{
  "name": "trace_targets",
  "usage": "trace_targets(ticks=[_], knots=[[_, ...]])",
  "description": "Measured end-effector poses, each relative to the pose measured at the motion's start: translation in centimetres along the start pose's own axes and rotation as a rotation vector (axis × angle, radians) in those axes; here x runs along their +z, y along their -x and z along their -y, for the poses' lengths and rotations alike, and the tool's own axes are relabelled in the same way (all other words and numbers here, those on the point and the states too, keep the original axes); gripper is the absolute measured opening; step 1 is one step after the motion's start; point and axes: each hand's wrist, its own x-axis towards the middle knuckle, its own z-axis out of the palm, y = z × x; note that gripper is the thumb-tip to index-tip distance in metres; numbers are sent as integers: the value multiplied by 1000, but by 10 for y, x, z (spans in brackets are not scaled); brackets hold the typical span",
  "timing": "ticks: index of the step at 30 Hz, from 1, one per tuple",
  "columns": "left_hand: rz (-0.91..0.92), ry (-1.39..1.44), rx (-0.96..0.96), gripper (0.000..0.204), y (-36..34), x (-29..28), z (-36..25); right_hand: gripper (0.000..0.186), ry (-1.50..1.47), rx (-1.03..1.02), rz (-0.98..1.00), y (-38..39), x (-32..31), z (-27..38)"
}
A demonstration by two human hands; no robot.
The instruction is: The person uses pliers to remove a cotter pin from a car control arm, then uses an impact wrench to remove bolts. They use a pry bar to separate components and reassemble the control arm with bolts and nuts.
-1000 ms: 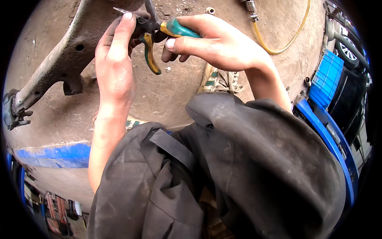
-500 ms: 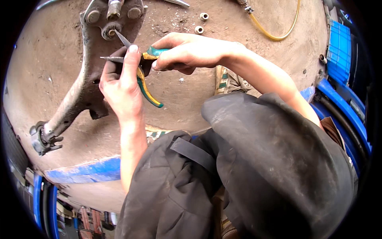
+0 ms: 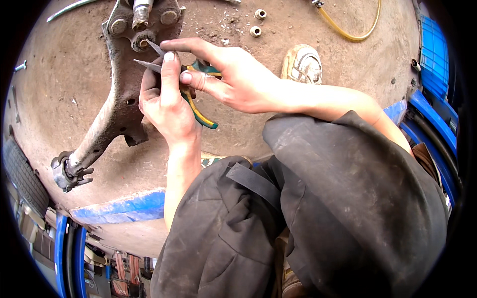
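Over the right edge of the metal arm (image 3: 125, 79), my left hand (image 3: 174, 109) held the pliers (image 3: 193, 105), jaws spread, while my right hand (image 3: 248, 82) touched them, grip unclear, so slipping handles might have nipped a fingertip.

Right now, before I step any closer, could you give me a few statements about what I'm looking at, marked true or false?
1. The left hand holds pliers with green and yellow handles. True.
2. The pliers' tips are pressed together. False: they stand apart.
3. The right hand is out of the picture. False: it is in view, its fingers at the pliers.
4. Two small metal fittings lie on the floor. True.
5. The yellowish hose runs along the lower left of the picture. False: it curves at the upper right.
6. A long, rusty metal part extends to the left of the hands. True.
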Motion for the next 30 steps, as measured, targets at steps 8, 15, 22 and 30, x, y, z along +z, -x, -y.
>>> trace_targets(ticks=[8,15,22,30], knots=[[-23,42,-35,16,3,3,-3,47,147,-43,-18,0,-2,2],[-31,4,-57,15,6,0,-6,48,65,57,42,4,-1,10],[-20,-39,-67,15,8,-5,-13,48,18,107,94,2,2,15],[-16,-118,-50,15,-1,-13,-22,45,-176,99,28,-1,16,13]])
